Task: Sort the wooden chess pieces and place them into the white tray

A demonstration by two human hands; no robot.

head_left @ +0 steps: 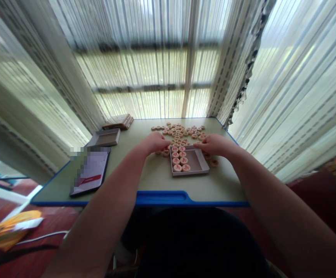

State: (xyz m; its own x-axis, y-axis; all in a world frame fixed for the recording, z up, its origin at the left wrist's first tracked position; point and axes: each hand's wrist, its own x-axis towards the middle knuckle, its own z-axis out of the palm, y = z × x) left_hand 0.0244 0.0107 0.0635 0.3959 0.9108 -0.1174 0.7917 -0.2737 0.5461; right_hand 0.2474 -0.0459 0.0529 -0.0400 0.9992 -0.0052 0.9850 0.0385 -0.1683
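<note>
A small grey box (197, 164) lies on the green table (156, 177), with several round wooden chess pieces (181, 159) packed in its left side. More pieces (182, 131) are scattered behind it. My left hand (154, 143) rests at the box's far left corner, fingers curled over pieces there. My right hand (214, 144) sits at the far right corner, fingers pinched together near the box rim. What each pinch holds is too small to make out.
A phone (91, 172) lies at the table's left. Behind it sit a grey box lid (105, 138) and a folded board (118, 121). Sheer curtains surround the table. The table has a blue front edge (162, 199). A yellow packet (9, 229) lies on the floor at left.
</note>
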